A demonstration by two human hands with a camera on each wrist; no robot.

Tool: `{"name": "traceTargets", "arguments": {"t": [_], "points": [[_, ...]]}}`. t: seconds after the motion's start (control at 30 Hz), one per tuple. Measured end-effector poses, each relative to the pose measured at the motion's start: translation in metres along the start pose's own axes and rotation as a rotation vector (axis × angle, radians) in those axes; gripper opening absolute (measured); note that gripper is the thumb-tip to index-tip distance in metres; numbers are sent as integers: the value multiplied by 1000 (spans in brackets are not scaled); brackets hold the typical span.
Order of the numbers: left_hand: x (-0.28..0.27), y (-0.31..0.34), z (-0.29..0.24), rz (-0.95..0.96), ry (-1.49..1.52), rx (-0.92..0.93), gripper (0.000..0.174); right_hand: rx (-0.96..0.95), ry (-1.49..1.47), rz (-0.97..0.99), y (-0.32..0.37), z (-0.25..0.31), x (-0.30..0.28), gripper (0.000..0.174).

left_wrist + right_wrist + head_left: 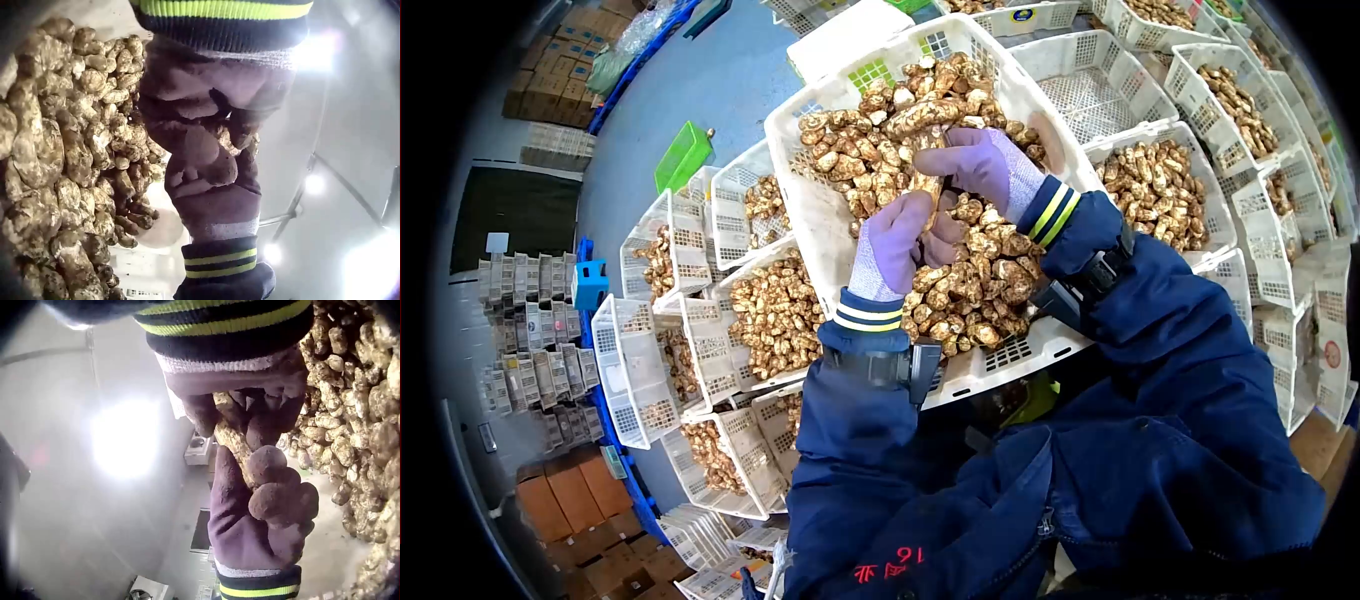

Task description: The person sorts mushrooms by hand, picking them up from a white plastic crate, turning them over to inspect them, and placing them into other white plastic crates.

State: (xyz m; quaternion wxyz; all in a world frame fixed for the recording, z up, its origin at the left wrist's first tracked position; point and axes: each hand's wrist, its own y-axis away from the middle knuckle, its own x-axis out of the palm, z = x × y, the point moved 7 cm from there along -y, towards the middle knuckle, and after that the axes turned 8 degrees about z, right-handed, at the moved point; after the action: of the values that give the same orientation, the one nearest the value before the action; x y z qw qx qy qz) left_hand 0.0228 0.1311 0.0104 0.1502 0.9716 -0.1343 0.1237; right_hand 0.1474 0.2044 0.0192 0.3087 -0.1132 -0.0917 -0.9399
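A thick mushroom (931,182), mottled brown and cream, is held over a white plastic crate (807,215) heaped with similar stubby mushrooms (975,290). My left hand (890,245), in a purple glove, grips its nearer end. The right hand (982,168), gloved alike, holds the other end with thumb and fingers. Between the two hands, the right wrist view shows the middle of the mushroom (235,442); its ends are hidden by the gloves. In the left wrist view the fingers cover most of it, and the pile (81,150) lies beside the hands.
More white crates of mushrooms stand close on the left (775,315) and right (1155,190). A crate (1090,95) at the upper right shows its bare bottom. A green basket (684,157) lies on the blue floor (640,120). Cardboard boxes (570,500) are stacked at far left.
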Motion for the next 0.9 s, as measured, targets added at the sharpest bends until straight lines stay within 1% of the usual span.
{"name": "traceTargets", "arguments": {"t": [0.03, 0.13, 0.17, 0.27, 0.4, 0.43, 0.47, 0.53, 0.57, 0.6, 0.67, 0.7, 0.73, 0.77, 0.8, 0.83, 0.87, 0.9], "points": [[-2, 0, 0, -41, -29, 1, 46, 42, -35, -15, 0, -4, -1, 30], [-9, -5, 6, -46, 42, 5, 47, -227, 282, 75, 1, 4, 9, 26], [-10, -4, 6, -77, 96, 29, 51, -479, 572, 53, 8, 12, 10, 27], [-9, 0, 6, -43, 309, -5, 38, -506, 360, 184, 3, 5, 14, 29], [-3, -6, 10, 15, 459, 4, 35, -405, 590, 213, 4, 13, 19, 21], [-1, -10, 10, 219, 441, 21, 35, -301, 303, 172, -3, 2, 12, 14], [-6, -11, 15, 161, 401, 23, 39, -351, 378, 167, -2, 5, 11, 14], [4, -9, 6, 50, 322, 28, 46, -454, 531, 153, 6, 19, 16, 15], [0, -13, 10, 139, 248, 84, 40, 16, -73, 172, -6, -6, 10, 14], [7, -9, 2, 88, 198, 132, 33, -384, 503, 210, 0, 12, 7, 14], [-8, -7, 3, -53, -108, 126, 28, -915, 1273, 2, 17, 33, 22, 20], [-6, -6, -6, -54, -188, 146, 30, -453, 1100, 4, 17, 47, 16, 33], [-4, -3, -11, -52, -267, 161, 32, -13, 864, -27, 34, 46, 22, 47], [2, -1, -22, -75, -351, 224, 38, -16, 902, -83, 46, 48, 23, 60], [12, 2, -32, -103, -432, 287, 43, -117, 826, -186, 59, 49, 22, 49], [26, 5, -37, -126, -555, 341, 47, -172, 848, -253, 77, 57, 19, 51], [42, 8, -41, -159, -675, 407, 52, -55, 807, -282, 101, 72, 16, 51], [59, 8, -43, -120, -721, 477, 53, -115, 798, -308, 128, 90, 19, 50]]}}
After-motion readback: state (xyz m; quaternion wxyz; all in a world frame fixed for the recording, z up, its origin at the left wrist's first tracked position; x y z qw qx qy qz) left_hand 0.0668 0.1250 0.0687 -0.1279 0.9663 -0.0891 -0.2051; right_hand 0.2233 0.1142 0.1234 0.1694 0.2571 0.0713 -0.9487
